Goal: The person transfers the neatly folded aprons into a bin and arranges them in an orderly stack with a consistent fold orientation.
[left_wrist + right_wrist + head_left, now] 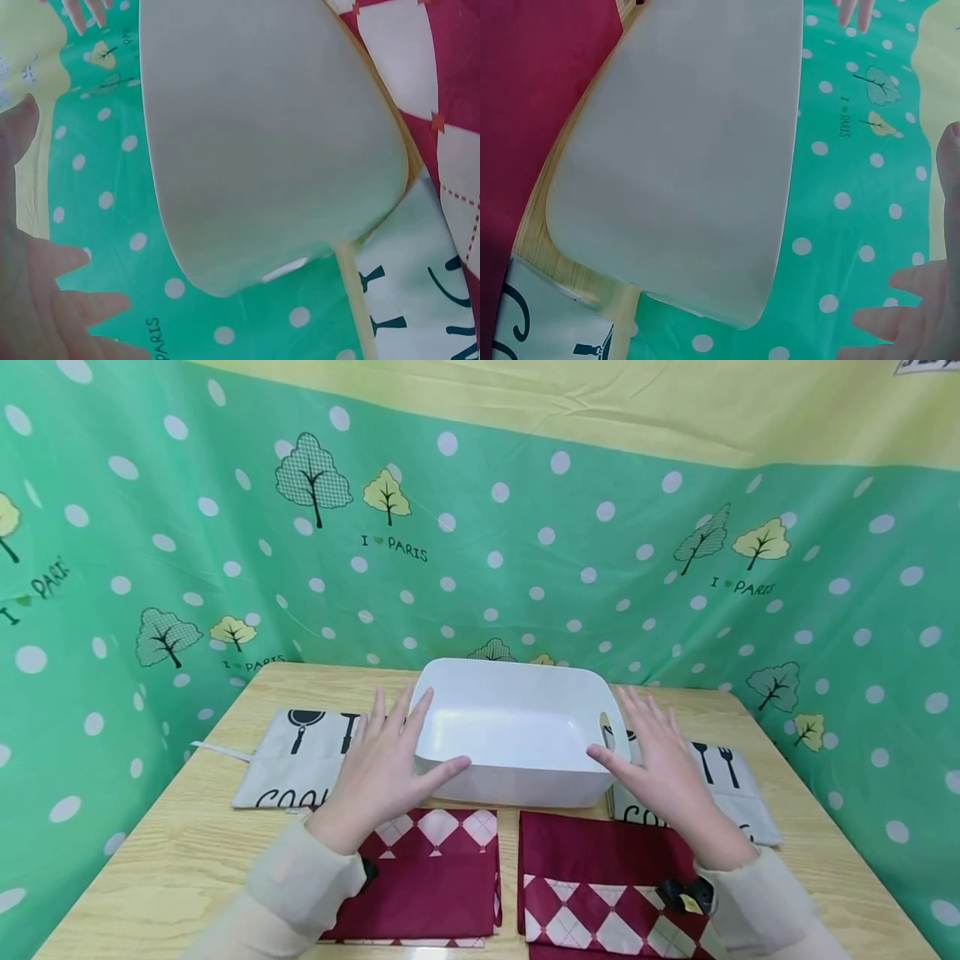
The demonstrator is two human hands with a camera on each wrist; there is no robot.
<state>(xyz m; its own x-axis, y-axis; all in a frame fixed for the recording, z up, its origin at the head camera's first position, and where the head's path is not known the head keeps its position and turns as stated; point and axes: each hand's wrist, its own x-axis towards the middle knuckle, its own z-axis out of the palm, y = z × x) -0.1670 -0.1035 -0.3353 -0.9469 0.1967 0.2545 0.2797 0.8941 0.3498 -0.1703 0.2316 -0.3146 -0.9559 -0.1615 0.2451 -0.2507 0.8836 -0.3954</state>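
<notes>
White plastic bin (517, 735) between two spread hands on the wooden surface (187, 852).
The bin sits mid-surface, flanked by grey printed cloths (288, 760), with two maroon diamond-pattern cloths (442, 877) in front. Left hand (382, 768) and right hand (660, 768) bracket its ends with fingers straight and apart, holding nothing; whether the palms touch its walls is unclear. The bin's bottom looks bare.

Makeshift recording booth: wooden table (187, 852) walled by polka-dot tree-print cloth (525, 543); folded kitchen aprons (300, 752) laid out.
</notes>
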